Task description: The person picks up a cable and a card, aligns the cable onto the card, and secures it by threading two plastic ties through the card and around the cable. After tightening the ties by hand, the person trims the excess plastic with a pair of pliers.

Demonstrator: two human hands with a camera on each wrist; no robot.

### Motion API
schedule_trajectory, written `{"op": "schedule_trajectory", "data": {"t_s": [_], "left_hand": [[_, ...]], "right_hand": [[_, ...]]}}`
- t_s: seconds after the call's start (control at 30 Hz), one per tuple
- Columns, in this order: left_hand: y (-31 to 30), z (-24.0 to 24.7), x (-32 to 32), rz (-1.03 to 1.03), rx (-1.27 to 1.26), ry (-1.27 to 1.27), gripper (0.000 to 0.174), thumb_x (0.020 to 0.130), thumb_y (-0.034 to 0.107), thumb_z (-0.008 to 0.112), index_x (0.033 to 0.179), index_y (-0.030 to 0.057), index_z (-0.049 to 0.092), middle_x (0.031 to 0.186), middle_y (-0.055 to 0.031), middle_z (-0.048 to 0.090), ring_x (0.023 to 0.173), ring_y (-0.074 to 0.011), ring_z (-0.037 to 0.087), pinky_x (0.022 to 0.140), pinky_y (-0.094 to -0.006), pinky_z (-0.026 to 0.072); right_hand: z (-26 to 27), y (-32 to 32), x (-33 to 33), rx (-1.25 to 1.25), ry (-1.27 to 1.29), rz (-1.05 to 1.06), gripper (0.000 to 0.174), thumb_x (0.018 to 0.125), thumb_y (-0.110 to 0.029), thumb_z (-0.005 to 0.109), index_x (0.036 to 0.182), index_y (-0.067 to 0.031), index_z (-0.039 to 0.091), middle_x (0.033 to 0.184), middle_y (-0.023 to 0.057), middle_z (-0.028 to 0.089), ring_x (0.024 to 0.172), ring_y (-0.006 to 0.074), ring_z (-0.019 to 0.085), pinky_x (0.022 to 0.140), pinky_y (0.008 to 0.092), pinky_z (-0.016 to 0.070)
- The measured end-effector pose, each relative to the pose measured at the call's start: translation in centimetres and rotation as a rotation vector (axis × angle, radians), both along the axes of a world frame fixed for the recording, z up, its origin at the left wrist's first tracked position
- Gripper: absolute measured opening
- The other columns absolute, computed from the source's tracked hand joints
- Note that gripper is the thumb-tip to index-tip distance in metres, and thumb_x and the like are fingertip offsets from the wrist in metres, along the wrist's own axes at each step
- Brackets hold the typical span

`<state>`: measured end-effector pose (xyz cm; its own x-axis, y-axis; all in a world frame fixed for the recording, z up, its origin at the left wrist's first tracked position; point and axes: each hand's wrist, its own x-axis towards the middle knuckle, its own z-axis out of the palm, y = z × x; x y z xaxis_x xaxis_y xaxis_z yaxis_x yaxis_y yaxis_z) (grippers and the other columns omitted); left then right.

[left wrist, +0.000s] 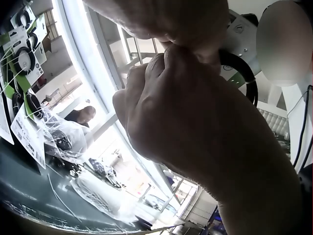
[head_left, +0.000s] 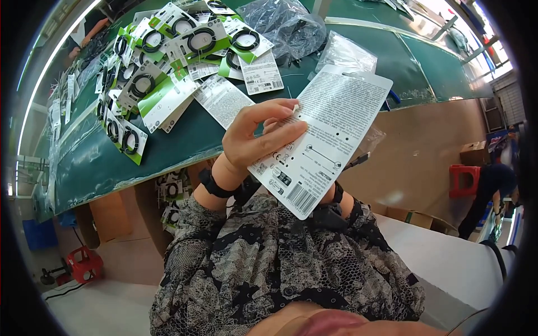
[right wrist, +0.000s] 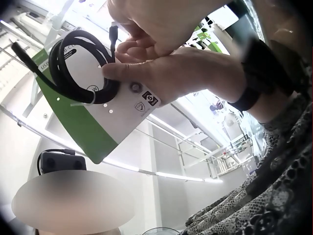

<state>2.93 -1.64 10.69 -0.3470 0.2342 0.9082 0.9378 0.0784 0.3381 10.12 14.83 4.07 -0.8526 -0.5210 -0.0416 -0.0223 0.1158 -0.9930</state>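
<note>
In the head view, the left hand (head_left: 260, 134) grips the left edge of a printed card (head_left: 330, 123), its barcode side facing up. Seen from the right wrist, the left hand's (right wrist: 171, 76) thumb presses on a coiled black cable (right wrist: 61, 63) fastened to the white and green front. The right hand (right wrist: 161, 22) is curled at the cable's connector (right wrist: 113, 34); its fingertips are partly hidden. From the left wrist, the right hand (left wrist: 171, 103) shows curled fingers beside the left hand (left wrist: 166, 17). The card covers the right hand in the head view.
Many carded cables (head_left: 151, 84) lie heaped on the green table (head_left: 185, 151), with clear plastic bags (head_left: 291, 28) behind them. A red stool (head_left: 464, 180) and a bending person (head_left: 493, 190) are at the right; another red stool (head_left: 85, 263) is at lower left.
</note>
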Motion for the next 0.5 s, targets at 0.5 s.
{"op": "schedule_trajectory", "data": {"t_s": [0.5], "left_hand": [[0.1, 0.4, 0.4, -0.03, -0.042, -0.017, 0.032, 0.064, -0.007, 0.073, 0.095, -0.0002, 0.068, 0.101, -0.0129, 0.054, 0.097, -0.0339, 0.062, 0.083, -0.037, 0.0545]], "right_hand": [[1.0, 1.1, 0.7, -0.349, -0.118, -0.004, 0.017, 0.089, -0.005, 0.05, 0.104, 0.0002, 0.056, 0.094, 0.0107, 0.06, 0.081, 0.0164, 0.059, 0.067, 0.0292, 0.0487]]}}
